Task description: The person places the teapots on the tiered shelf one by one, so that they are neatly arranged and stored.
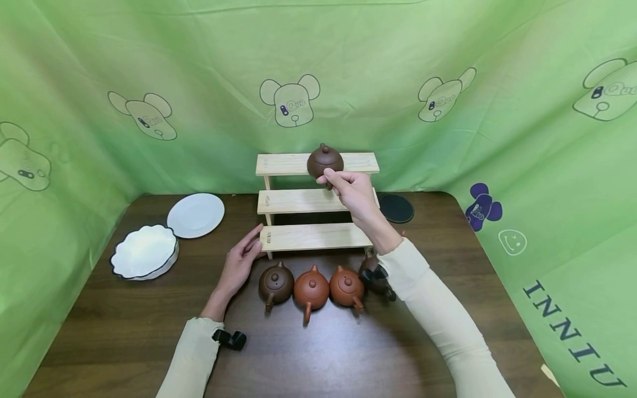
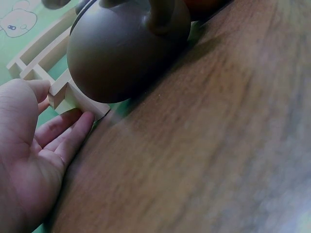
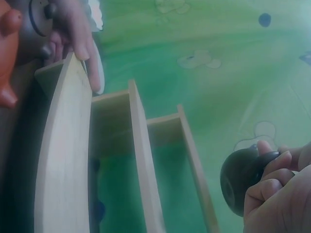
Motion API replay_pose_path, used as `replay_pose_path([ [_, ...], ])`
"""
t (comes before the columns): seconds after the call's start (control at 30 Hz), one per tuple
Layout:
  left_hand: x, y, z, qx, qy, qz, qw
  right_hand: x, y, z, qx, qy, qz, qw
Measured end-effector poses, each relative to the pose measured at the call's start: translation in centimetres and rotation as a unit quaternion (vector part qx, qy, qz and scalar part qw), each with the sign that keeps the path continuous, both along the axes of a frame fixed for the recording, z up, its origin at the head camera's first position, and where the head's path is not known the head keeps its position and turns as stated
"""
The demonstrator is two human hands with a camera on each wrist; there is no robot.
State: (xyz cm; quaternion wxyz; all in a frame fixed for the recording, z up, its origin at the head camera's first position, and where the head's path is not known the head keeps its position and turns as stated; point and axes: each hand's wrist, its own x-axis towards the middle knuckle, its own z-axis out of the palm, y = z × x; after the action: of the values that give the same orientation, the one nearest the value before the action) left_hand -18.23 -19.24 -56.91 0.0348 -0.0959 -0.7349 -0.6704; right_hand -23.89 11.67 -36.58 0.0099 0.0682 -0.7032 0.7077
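Observation:
A dark brown clay teapot [image 1: 322,160] is in my right hand [image 1: 355,193], pinched at its handle between thumb and fingers. In the right wrist view this teapot [image 3: 233,179] hangs clear above the top shelf of a three-step wooden rack [image 1: 316,236]. My left hand [image 1: 238,268] holds the left end of the rack's lowest shelf, fingers and thumb on either side of it. In front of the rack stand a dark brown teapot [image 1: 276,283] and two reddish ones [image 1: 311,288], [image 1: 346,285]. Another dark teapot [image 1: 369,264] is partly hidden by my right sleeve.
A white plate [image 1: 196,215] and a scalloped white bowl [image 1: 144,251] sit on the left of the brown table [image 1: 298,365]. A dark round mat [image 1: 397,208] lies right of the rack. Green cloth [image 1: 214,83] hangs behind and at both sides.

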Motion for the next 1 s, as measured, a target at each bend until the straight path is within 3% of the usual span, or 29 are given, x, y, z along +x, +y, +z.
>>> replay_pose_path([
  [0.1, 0.2, 0.2, 0.5, 0.002, -0.01, 0.004, 0.9999, -0.7, -1.0, 0.0, 0.003, 0.008, -0.002, 1.0],
  [0.27, 0.8, 0.7, 1.7, 0.005, 0.009, -0.002, 0.9999, -1.8, -2.6, -0.2, 0.004, 0.013, -0.007, 0.9999],
  [0.33, 0.9, 0.8, 1.7, 0.011, 0.012, -0.004, 0.9999, -2.1, -3.1, -0.3, 0.005, 0.01, -0.01, 0.9999],
  [0.4, 0.7, 0.7, 1.3, 0.022, 0.01, -0.01, 0.9997, -2.3, -3.7, -0.4, 0.006, 0.009, -0.016, 0.9998],
  [0.63, -1.0, -0.4, -2.0, 0.017, -0.023, -0.017, 0.9994, -3.0, -5.4, -0.9, 0.008, 0.005, -0.034, 0.9994],
  [0.73, -1.1, -0.6, -2.2, 0.023, -0.025, -0.02, 0.9992, -3.2, -6.1, -1.1, 0.005, 0.004, -0.038, 0.9993],
  [0.83, -0.6, -0.3, -1.4, 0.034, -0.008, -0.02, 0.9992, -3.3, -6.6, -1.2, 0.002, 0.004, -0.043, 0.9991],
  [1.0, 1.0, 0.7, 1.9, 0.02, -0.011, -0.009, 0.9997, -3.8, -7.3, -1.3, 0.004, 0.004, -0.051, 0.9987],
])
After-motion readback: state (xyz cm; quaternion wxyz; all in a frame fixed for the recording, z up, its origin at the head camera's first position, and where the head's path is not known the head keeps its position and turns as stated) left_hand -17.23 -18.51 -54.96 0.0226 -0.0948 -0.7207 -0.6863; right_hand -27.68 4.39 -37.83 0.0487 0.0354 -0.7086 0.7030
